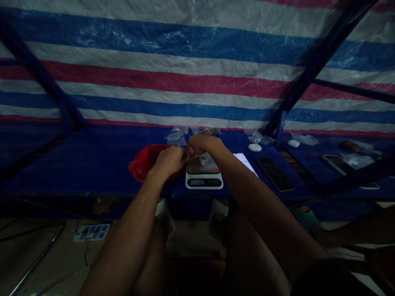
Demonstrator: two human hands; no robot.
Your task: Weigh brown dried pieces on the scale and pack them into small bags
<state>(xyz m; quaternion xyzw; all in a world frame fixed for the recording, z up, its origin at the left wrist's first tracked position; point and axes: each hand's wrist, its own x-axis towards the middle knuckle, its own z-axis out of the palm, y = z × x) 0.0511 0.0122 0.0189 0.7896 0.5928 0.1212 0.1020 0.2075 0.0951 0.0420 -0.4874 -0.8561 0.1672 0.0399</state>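
On the blue table a digital kitchen scale (204,181) has its display lit. A small pale cup (203,159) stands on its metal plate. My left hand (170,159) reaches in over the edge of a red plastic bag (139,165), its fingers closed at the scale's left side. Just above the plate's left edge, my right hand (201,144) has its fingers curled and meets the left fingertips. Whatever is pinched between the hands is too small and dark to make out.
Clear plastic bags (177,135) lie behind my hands, beside a bag with brownish contents (210,131). To the right are a white card or paper (246,163), a white rounded case (254,147) and a dark phone (275,173). Blue frame posts (280,128) rise before striped sheeting.
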